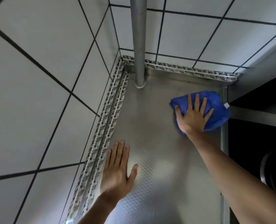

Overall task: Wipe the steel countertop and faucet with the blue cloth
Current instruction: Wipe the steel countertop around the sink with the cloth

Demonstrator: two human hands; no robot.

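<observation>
Steel countertop [158, 151]: embossed sheet metal with a fine repeating pattern, set into a corner of a tiled room; glare falls on the near part. Tiled walls [37, 78]: large pale square tiles with dark grout lines, meeting at the corner behind the counter. Perforated trim strip [108, 120]: grey metal with rows of round holes, running along the left wall edge and continuing along the back edge of the counter. Metal pipe [139, 46]: round, dull grey, upright, rising from the counter near the corner, with a pale ring of sealant at its foot. Blue cloth [214, 110]: soft, bunched fabric with a small white tag at its right side, lying on the far right part of the counter, just beside the raised right rim. Right hand [193, 117]: flat on the cloth, fingers straight and spread, pressing it to the steel. Left hand [117, 170]: flat on the bare counter at the near left, fingers straight, just beside the perforated strip, holding nothing. Dark opening [260, 151]: to the right beyond the counter rim, contents unclear. Bare steel lies open between the two hands and up to the pipe.
</observation>
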